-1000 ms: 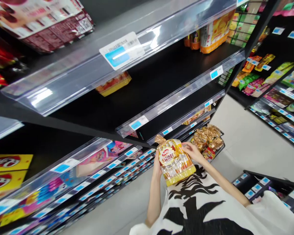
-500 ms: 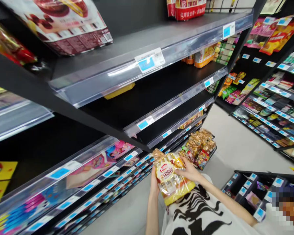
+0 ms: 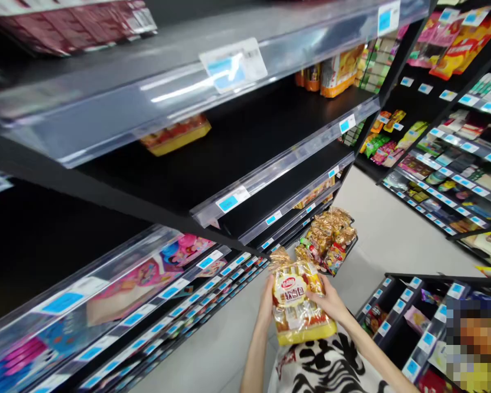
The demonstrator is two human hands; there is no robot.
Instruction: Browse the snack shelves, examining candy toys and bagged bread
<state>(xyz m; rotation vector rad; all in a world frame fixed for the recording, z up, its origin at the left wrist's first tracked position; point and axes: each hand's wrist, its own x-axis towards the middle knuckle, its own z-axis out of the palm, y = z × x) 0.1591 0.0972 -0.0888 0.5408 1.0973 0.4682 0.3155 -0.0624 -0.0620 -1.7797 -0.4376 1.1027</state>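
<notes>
Between both hands I hold a clear, yellow-bottomed bag of bread [image 3: 297, 314], upright in front of my body. A pale oval label with red and dark lettering marks its front, and its gathered top is gold. My left hand [image 3: 266, 297] is closed on the left side, its fingers mostly hidden behind the bag. My right hand [image 3: 328, 299] grips the right side, thumb lying across the front. Just beyond the bag, a low crate [image 3: 349, 252] holds several gold-wrapped packs [image 3: 325, 232].
A tall black shelf [image 3: 270, 131] with price tags runs along the left. On its upper level sit a yellow-edged pack [image 3: 178, 135] and orange-bottomed packs [image 3: 339, 73]. A low rack [image 3: 396, 316] stands at the right, with more stocked shelves [image 3: 454, 169] across the pale floor [image 3: 376, 213].
The bag has turned more upright and shifted slightly right, with both hands still on it. My view has moved closer to the shelf, so more of the yellow-edged pack shows.
</notes>
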